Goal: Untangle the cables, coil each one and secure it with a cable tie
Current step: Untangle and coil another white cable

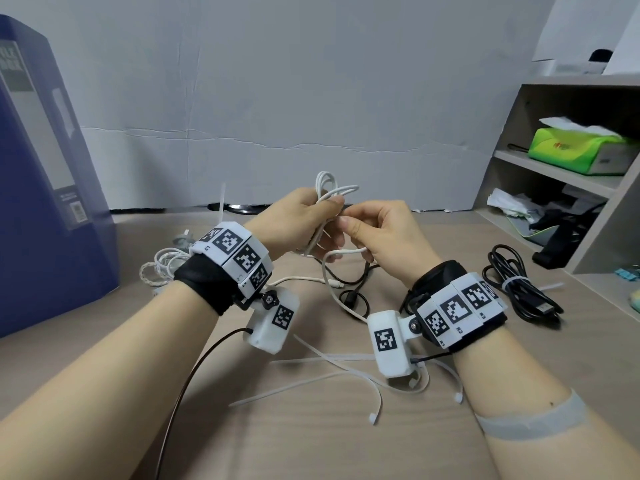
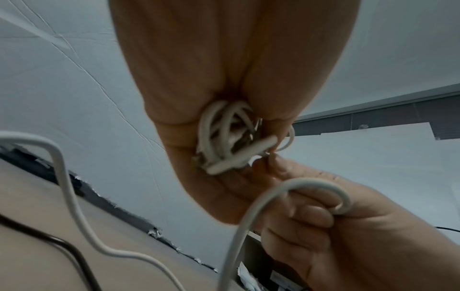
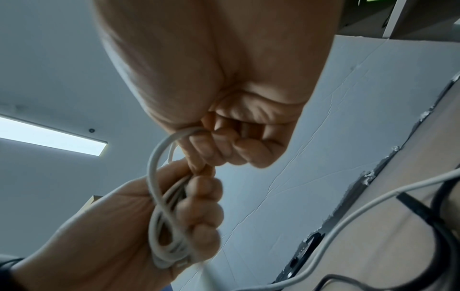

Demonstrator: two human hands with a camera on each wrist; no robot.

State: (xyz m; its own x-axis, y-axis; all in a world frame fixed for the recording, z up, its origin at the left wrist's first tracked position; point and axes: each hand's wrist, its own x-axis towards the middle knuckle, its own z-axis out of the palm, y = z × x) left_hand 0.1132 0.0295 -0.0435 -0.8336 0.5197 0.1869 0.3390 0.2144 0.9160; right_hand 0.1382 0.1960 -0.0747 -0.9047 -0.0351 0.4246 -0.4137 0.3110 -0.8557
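Note:
My left hand (image 1: 304,216) grips a bunch of loops of a white cable (image 1: 329,188) above the desk; the loops stick out above its fist. The same coil (image 2: 224,137) fills that fist in the left wrist view. My right hand (image 1: 374,226) is beside it, fingers curled round the cable's free strand (image 1: 346,252), which hangs down to the desk. In the right wrist view that strand (image 3: 159,149) runs from my right fingers into the left fist (image 3: 174,216). A black cable (image 1: 349,296) lies on the desk under my hands.
Several white cable ties (image 1: 329,375) lie loose on the desk near me. A coiled, tied black cable (image 1: 519,289) lies at the right, a white coil (image 1: 162,265) at the left. A blue box (image 1: 41,168) stands left; a shelf unit (image 1: 571,168) stands right.

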